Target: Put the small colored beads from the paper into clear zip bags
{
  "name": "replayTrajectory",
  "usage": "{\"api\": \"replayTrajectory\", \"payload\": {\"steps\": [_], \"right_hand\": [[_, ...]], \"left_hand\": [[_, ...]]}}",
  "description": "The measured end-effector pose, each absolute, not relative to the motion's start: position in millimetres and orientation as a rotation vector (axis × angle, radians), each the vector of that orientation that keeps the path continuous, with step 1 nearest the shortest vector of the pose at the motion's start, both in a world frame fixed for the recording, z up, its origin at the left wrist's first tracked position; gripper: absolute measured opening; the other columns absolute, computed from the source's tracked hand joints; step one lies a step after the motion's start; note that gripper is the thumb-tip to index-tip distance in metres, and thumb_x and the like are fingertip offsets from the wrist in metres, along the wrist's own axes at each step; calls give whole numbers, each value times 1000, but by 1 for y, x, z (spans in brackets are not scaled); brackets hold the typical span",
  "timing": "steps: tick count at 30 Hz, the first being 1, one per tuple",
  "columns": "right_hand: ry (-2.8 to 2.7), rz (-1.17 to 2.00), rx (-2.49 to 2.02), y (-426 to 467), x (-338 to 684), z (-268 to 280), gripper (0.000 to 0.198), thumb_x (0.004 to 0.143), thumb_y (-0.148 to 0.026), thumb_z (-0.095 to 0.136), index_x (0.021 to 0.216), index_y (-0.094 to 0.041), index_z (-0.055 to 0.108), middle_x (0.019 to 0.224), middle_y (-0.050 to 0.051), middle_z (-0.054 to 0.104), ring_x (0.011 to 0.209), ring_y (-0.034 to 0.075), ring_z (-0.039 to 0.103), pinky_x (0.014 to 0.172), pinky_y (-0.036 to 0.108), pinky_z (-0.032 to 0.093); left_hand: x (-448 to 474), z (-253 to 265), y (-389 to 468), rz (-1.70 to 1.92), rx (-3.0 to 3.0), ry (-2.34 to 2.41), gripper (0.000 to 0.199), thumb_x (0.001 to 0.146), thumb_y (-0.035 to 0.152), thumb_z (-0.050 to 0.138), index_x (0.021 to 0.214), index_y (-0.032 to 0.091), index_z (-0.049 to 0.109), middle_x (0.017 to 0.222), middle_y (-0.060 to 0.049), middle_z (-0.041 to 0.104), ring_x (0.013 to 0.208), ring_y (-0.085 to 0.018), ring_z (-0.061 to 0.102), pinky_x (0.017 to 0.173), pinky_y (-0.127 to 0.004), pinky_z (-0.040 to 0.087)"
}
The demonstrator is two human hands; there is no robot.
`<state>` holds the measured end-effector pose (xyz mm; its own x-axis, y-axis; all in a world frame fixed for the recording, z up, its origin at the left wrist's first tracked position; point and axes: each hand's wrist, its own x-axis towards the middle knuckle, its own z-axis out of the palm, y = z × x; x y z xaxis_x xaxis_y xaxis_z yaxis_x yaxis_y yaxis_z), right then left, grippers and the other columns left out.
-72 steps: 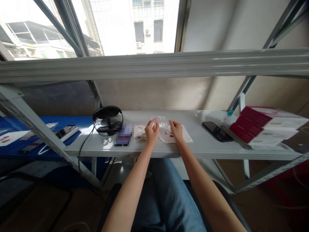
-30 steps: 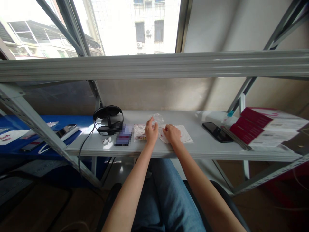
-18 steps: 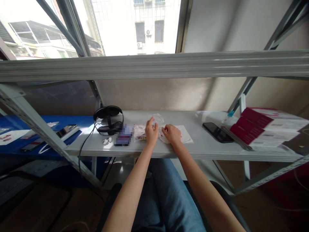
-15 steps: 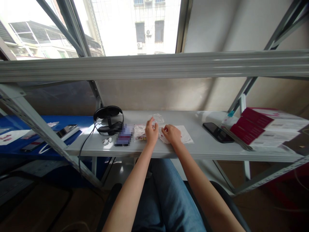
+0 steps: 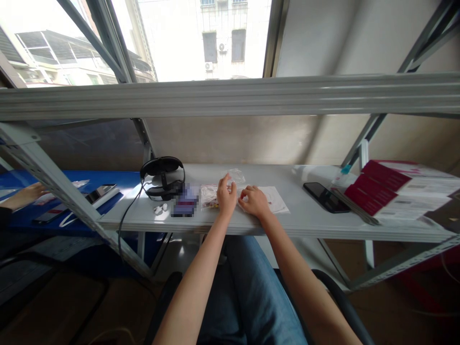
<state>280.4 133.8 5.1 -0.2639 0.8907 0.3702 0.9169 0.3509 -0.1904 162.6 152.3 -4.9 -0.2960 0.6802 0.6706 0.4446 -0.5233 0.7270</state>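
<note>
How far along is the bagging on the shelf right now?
Looks done: one clear packet with small coloured pieces lies beside the left hand. In hand: the left hand pinches a small clear bag held up off the shelf, while the right hand rests on the white sheet, its fingers at small red pieces. Left: red pieces on the sheet; how many is too small to tell.

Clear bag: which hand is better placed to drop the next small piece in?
Probably right. The left hand pinches the clear bag; the right hand rests on the white sheet by the small pieces.
</note>
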Motion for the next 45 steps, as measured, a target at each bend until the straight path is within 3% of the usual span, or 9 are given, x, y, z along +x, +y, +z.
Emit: {"api": "replayTrajectory", "payload": {"steps": [12,19,30,33,38,42,45], "right_hand": [[-2191,-111,-1579,131,283,0,17,72,-31,54,79,-21,66,95,6,58,92,22,44,80,31,30],[-1815,-174,-1812,131,289,2,25,81,-33,42,85,-20,63,92,8,59,93,23,44,77,32,29],[-1628,-64,-1884,131,291,1,22,76,-33,48,84,-20,64,93,8,62,95,25,47,78,35,31],[-1588,48,-1682,134,294,1,30,81,-39,41,83,-19,64,90,7,64,89,22,50,79,34,33],[-1469,548,-1316,147,296,0,47,81,-54,36,84,-16,63,83,5,66,74,17,56,67,27,40],[-1296,748,-1137,157,294,1,41,73,-54,48,78,-15,59,79,5,64,72,16,56,62,25,41],[-1225,806,-1066,163,292,4,35,70,-50,52,76,-15,58,75,3,63,69,14,55,63,24,40]], "left_hand": [[163,-4,151,1949,1671,1441,45,82,20,46,127,19,43,118,-11,53,85,-15,57,60,-22,48],[165,-4,149,1926,1707,1413,50,82,23,47,131,21,38,123,-11,51,70,-11,55,54,-21,47],[164,-4,147,1935,1702,1326,44,85,30,44,127,19,44,119,-12,56,79,-14,59,60,-22,49],[164,-2,144,1872,1767,1292,48,83,34,47,128,18,44,122,-12,55,73,-12,58,58,-22,50],[168,-1,138,1635,1996,1126,50,78,36,52,126,20,47,121,-9,57,70,-11,58,56,-23,51],[173,-1,135,1530,2111,1100,45,78,35,53,121,21,51,113,-7,61,70,-12,61,61,-24,52],[172,1,135,1676,2121,1209,47,78,35,54,122,20,47,106,-7,63,76,-14,61,76,-30,49]]}}
